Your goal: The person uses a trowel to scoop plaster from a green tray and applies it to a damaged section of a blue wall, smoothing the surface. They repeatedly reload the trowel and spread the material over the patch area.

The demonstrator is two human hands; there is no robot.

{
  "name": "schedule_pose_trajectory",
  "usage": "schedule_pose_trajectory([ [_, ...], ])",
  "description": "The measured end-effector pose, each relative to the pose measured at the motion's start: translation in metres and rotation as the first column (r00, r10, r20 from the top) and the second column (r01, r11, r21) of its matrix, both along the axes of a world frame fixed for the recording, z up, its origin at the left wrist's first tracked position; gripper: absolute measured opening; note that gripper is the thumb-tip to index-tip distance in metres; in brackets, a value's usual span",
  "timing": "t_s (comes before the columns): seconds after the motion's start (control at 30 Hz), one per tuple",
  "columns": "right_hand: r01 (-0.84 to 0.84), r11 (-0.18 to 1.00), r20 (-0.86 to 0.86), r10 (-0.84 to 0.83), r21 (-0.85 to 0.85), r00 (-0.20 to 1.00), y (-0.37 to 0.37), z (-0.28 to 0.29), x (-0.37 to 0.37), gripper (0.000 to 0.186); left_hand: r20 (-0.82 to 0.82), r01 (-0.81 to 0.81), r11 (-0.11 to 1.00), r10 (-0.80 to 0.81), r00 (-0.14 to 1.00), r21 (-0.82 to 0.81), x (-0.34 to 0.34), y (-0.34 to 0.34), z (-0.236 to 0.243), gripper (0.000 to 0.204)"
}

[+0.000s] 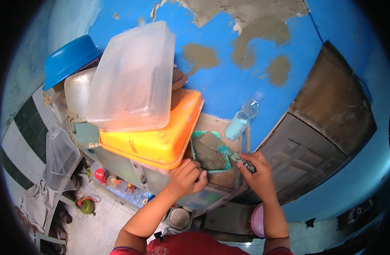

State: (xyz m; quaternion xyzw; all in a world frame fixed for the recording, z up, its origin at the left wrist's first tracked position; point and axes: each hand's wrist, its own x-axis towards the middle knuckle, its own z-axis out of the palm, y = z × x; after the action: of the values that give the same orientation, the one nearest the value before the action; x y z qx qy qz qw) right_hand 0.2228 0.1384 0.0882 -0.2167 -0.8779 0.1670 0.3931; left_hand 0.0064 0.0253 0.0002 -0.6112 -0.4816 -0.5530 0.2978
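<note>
A teal-green rectangular tub (pixel 227 169) of wet grey mortar (pixel 210 152) sits on top of a cabinet. My right hand (pixel 259 172) is closed round the dark, smeared handle of a small trowel (pixel 237 159). Its front end reaches the tub's right rim, and the blade cannot be made out clearly. At the tub's near left corner, my left hand (pixel 187 176) is closed with its fingers curled in, and what they grip, if anything, is hidden. Just above it lies an orange plastic basin (pixel 178 136). A clear bottle (pixel 242 118) holding pale blue stuff stands behind the tub, against the wall.
A large translucent box (pixel 131 80) rests on the orange basin, beside a metal pot (pixel 79 93) and a blue basin (pixel 71 57). The blue wall (pixel 229 93) carries grey mortar patches. A dark wooden door panel (pixel 305 148) stands at right. A pink basin (pixel 258 221) is below.
</note>
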Motion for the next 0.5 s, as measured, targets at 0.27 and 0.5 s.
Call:
schedule_pose_trajectory([
  [0.27,-0.013,1.0,-0.153,0.015,0.014,0.988,0.01,0.002,0.002,0.026,0.003,0.0,1.0,0.0,1.0,0.004,-0.001,0.001,-0.002,0.014],
  [0.5,0.042,0.999,-0.328,-0.031,0.026,0.944,0.058,0.047,-0.001,0.025,-0.013,0.032,0.999,-0.031,0.999,0.025,-0.001,-0.001,0.002,0.012],
])
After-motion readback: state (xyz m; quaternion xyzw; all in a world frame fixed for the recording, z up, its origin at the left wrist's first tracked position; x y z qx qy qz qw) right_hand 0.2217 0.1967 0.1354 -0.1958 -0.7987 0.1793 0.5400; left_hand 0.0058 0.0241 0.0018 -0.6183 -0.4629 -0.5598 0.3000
